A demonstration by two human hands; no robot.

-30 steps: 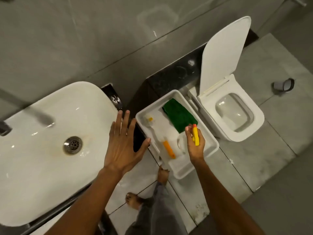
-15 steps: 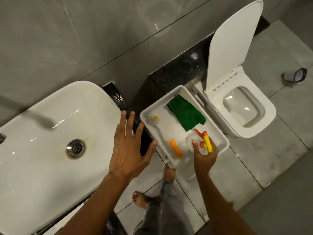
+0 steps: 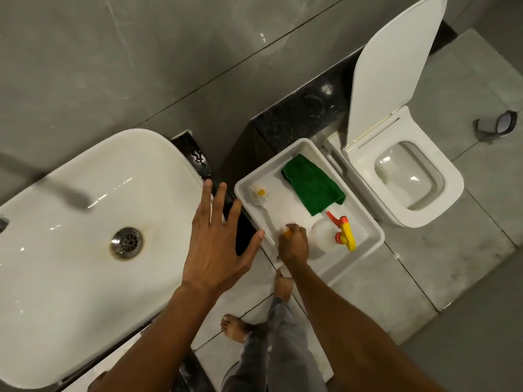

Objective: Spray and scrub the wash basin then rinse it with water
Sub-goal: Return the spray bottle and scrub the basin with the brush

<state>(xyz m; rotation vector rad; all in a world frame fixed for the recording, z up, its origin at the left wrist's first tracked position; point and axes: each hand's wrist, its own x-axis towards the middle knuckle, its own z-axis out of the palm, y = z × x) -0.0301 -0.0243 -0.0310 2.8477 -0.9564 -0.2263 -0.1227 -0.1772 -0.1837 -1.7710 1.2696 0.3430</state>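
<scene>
The white wash basin (image 3: 70, 264) with its metal drain (image 3: 126, 242) fills the left. To its right a white tray (image 3: 376, 230) sits low by the floor. In it lie a green cloth (image 3: 312, 188), a white spray bottle (image 3: 322, 236) with a yellow and red trigger, and a scrub brush (image 3: 258, 195) with an orange handle. My right hand (image 3: 293, 244) is down in the tray, fingers curled around the brush's orange handle. My left hand (image 3: 218, 244) hovers spread and empty over the basin's right edge.
A white toilet (image 3: 450, 193) with its lid raised stands right of the tray. A blurred tap (image 3: 65, 193) reaches over the basin from the left. My bare feet (image 3: 235, 329) are on the tiled floor below. A small grey object (image 3: 498, 125) lies at far right.
My right hand set the spray bottle down in the tray, let it go, and moved left onto the brush handle. The left hand stayed spread by the basin.
</scene>
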